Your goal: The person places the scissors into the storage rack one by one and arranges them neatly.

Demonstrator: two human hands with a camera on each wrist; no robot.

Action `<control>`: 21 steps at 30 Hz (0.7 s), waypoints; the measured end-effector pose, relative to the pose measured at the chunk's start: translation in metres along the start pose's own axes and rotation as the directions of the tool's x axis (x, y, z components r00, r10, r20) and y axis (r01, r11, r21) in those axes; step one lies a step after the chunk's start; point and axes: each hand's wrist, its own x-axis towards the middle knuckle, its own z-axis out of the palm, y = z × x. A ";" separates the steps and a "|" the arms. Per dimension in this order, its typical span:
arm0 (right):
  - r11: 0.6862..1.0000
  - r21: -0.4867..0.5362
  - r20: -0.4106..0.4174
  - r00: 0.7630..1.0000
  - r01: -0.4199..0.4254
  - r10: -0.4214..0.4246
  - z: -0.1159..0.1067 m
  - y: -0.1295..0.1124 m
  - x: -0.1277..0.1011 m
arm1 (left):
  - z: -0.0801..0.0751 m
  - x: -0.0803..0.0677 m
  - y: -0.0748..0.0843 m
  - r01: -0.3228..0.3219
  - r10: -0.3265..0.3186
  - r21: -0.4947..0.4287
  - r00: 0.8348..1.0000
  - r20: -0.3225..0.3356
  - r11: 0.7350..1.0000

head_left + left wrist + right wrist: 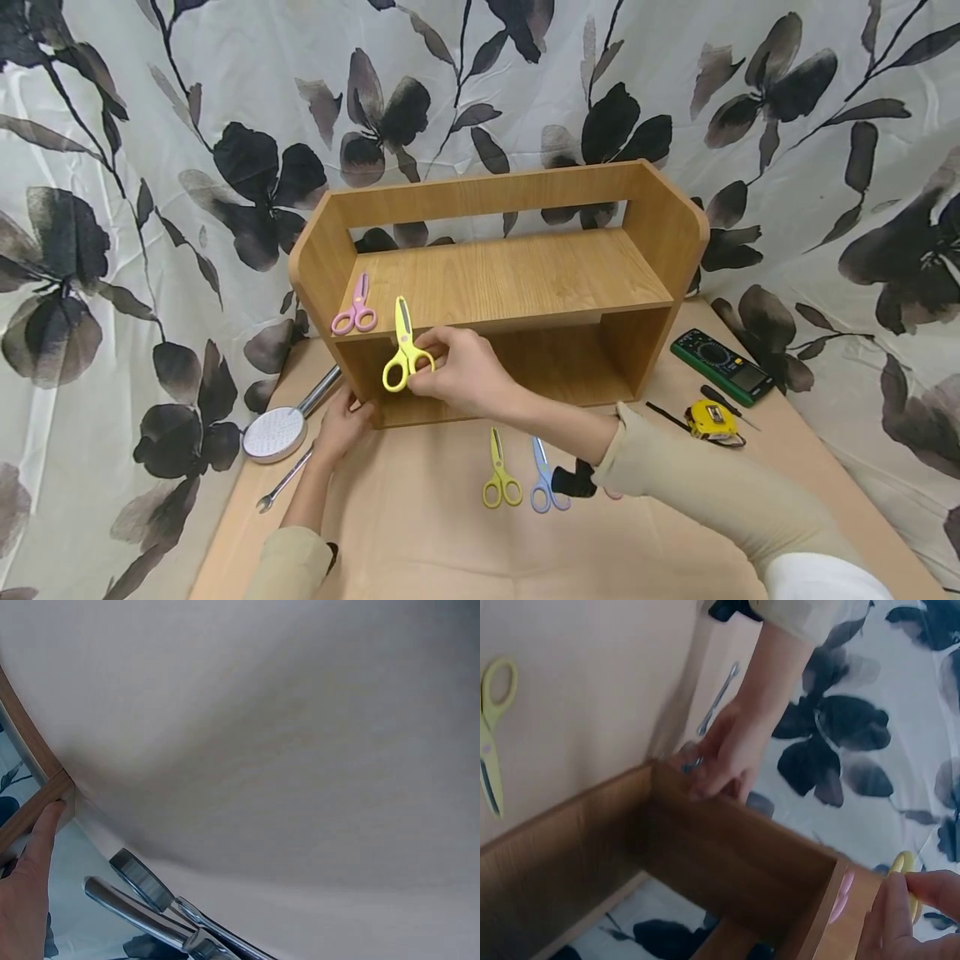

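Right hand (pixel 461 375): grip pinched on one handle loop of the yellow scissors (pixel 403 348), blades up, at the front lip of the wooden shelf (pixel 517 279), just beside the pink scissors (pixel 356 310). Left hand (pixel 341 425): fingers straight, bracing the shelf's lower left corner on the bench (pixel 420 542). Risks: a one-loop pinch may let the scissors swing or drop off the edge; their blades could knock the pink pair.

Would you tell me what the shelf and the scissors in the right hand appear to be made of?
The shelf looks like wood-grain laminated board, matte, with visible grain lines and rounded edges. The yellow scissors, pinched by the right hand, have smooth plastic handles; the blades look plastic-sheathed, perhaps metal inside.
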 end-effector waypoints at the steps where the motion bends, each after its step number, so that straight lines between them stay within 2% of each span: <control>1: 1.000 -0.014 -0.013 1.000 0.004 -0.004 -0.002 -0.002 0.007 | 0.000 0.000 -0.001 -0.007 0.007 0.002 1.000 -0.004 1.000; 6: 0.997 -0.077 -0.044 0.999 -0.003 -0.001 -0.010 -0.007 0.042 | 0.002 -0.002 0.001 -0.031 0.031 -0.005 0.999 -0.010 1.000; 11: 0.991 -0.128 -0.037 0.998 -0.048 0.043 -0.012 -0.003 0.072 | 0.004 -0.002 -0.001 -0.041 0.041 -0.012 0.999 -0.015 0.999; 17: 0.967 -0.239 -0.046 0.996 -0.083 0.074 -0.016 0.000 0.093 | 0.004 -0.003 -0.002 -0.037 0.036 -0.009 0.999 -0.010 0.999; 21: 0.952 -0.293 -0.011 0.996 -0.087 0.088 -0.020 -0.005 0.102 | 0.002 -0.003 0.001 -0.031 0.031 -0.026 1.000 -0.007 0.999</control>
